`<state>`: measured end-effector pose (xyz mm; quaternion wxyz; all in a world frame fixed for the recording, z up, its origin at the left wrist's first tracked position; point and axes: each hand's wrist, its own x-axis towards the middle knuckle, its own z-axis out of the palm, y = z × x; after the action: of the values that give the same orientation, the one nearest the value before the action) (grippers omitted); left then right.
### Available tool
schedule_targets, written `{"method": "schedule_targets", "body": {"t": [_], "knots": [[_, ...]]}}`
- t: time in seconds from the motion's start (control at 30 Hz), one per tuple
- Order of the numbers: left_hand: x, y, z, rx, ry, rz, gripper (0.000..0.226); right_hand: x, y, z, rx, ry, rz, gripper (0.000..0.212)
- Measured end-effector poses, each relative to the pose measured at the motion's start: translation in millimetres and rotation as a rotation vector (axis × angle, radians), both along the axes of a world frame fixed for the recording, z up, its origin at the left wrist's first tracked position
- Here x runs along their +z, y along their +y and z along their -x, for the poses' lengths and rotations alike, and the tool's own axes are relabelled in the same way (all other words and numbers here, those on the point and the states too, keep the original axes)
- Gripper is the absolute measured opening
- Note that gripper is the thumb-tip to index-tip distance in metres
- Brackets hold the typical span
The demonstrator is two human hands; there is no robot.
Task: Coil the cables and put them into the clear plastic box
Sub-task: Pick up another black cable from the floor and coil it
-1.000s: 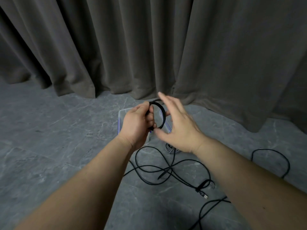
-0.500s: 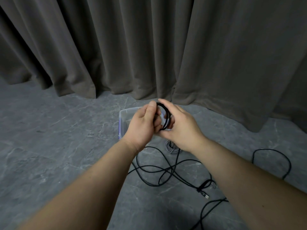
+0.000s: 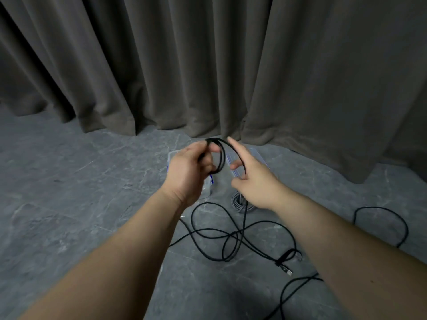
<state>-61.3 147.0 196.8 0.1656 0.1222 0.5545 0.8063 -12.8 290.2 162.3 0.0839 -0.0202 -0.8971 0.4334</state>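
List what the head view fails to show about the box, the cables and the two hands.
- Clear plastic box: the hands cover its middle, so its contents cannot be told.
- Gray cable coil: the right hand hides its far part.
- Loose black cable: it runs off the bottom edge, hiding one end.
- Left hand: its grip on the black coil is on its hidden palm side.

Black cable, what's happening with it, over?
Left hand grips black cable coil. Right hand open, guiding strand. Clear box behind hands. Loose cable on floor.
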Motion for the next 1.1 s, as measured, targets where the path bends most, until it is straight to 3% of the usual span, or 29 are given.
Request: {"method": "schedule_targets", "body": {"t": [0.17,0.2,0.27,0.37,0.47,0.67,0.83,0.93,1.1], "knots": [[3.8,-17.9,24.4,0.216,-0.139,-0.204,0.029,-21.3,12.9,0.3,-0.320,0.016,0.426,0.028],[2.2,-18.4,26.3,0.235,-0.135,-0.205,0.029,-22.0,13.9,-0.7,-0.371,0.060,0.369,0.022],[0.1,-14.7,25.1,0.234,-0.108,-0.199,0.028,-17.9,10.6,-3.9,-0.349,0.109,0.006,0.008],[-2.5,-7.0,20.9,0.201,-0.007,-0.135,0.028,1.5,-8.2,-7.2,-0.090,-0.001,-0.567,0.020],[-5.3,-6.5,16.1,0.145,0.137,0.025,0.030,26.5,-23.8,-6.6,0.128,-0.034,-0.682,0.028],[-10.2,-11.7,6.6,0.009,0.243,0.248,0.030,56.8,-18.1,-3.5,0.229,0.050,-0.171,0.020],[-7.8,-0.6,-4.1,-0.040,0.231,0.221,0.032,39.6,-5.0,6.2,-0.096,0.267,0.347,0.024],[-7.6,3.3,-8.5,-0.055,0.151,0.205,0.031,28.4,1.7,6.2,-0.192,0.294,0.436,0.023],[-4.8,4.0,-16.0,-0.135,0.171,0.209,0.037,27.7,-1.9,4.5,-0.213,0.354,0.491,0.022]]}}
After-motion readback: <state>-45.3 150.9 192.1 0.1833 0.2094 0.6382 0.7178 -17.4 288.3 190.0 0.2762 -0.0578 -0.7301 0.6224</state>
